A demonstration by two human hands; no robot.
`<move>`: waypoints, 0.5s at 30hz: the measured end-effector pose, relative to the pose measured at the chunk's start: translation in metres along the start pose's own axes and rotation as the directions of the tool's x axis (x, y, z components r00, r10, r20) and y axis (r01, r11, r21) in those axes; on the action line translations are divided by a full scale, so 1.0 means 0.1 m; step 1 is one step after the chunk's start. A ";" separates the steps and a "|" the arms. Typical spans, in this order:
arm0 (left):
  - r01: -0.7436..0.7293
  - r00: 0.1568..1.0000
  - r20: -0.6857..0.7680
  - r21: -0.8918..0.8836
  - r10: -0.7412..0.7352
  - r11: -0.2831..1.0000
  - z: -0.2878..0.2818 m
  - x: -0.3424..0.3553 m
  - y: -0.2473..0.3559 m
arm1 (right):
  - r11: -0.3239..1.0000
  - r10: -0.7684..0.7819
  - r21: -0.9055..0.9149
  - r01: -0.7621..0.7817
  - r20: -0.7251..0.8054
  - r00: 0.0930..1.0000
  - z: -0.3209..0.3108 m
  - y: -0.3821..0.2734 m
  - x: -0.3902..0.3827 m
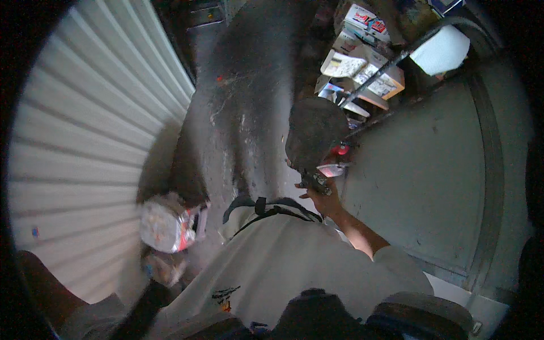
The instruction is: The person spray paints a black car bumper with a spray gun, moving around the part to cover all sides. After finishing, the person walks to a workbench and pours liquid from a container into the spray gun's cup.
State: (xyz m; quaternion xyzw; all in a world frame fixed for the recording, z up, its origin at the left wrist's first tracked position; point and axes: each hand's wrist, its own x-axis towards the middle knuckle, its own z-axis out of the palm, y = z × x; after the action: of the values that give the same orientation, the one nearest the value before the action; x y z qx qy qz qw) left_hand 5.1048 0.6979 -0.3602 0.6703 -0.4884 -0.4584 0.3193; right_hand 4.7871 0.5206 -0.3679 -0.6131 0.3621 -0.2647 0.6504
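My right hand (322, 197) reaches forward from my white T-shirt and is shut on the dark handle of a dark tool (313, 136) with a large round head. A small red and white part (338, 154) shows beside the tool, just above my fingers. At my left side a blurred white bag with red markings (168, 222) hangs close to my body. Below the bag is a blurred patch (164, 268) that may be my left hand; its grip cannot be made out.
A white ribbed roller shutter (90, 141) fills the left. Stained grey concrete floor (249, 85) runs ahead. Stacked cardboard boxes (362, 68) sit behind a dark bar at the upper right. A large grey-green metal panel (425, 170) stands on the right.
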 end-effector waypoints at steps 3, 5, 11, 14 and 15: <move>-0.114 0.990 0.092 0.080 0.107 0.990 -0.76 1.02 0.43 | 0.985 0.132 0.128 -0.114 -0.137 0.982 0.03 -0.20 0.66; -0.197 0.971 0.162 0.127 0.175 0.972 -1.20 1.74 0.79 | 0.902 0.277 0.395 -0.175 -0.216 0.936 0.00 -0.23 1.19; -0.420 0.878 0.343 0.220 0.333 0.880 -2.18 3.99 2.02 | 0.920 0.058 0.386 0.065 -0.299 0.952 -0.50 0.07 3.17; -0.520 0.827 0.394 0.262 0.401 0.813 -2.78 5.08 2.88 | 0.999 0.009 0.054 0.001 -0.181 0.983 -0.89 0.15 4.09; -0.552 0.808 0.409 0.271 0.425 0.789 -2.98 5.42 3.19 | 0.985 -0.049 -0.169 0.020 -0.169 0.984 -1.03 0.17 4.38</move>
State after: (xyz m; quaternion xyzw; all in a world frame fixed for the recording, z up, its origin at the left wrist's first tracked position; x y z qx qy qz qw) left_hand 5.3207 0.0765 -0.1328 0.4815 -0.7715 -0.3602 0.2081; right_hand 4.9654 0.1144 -0.4479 -0.6462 0.4271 -0.2968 0.5585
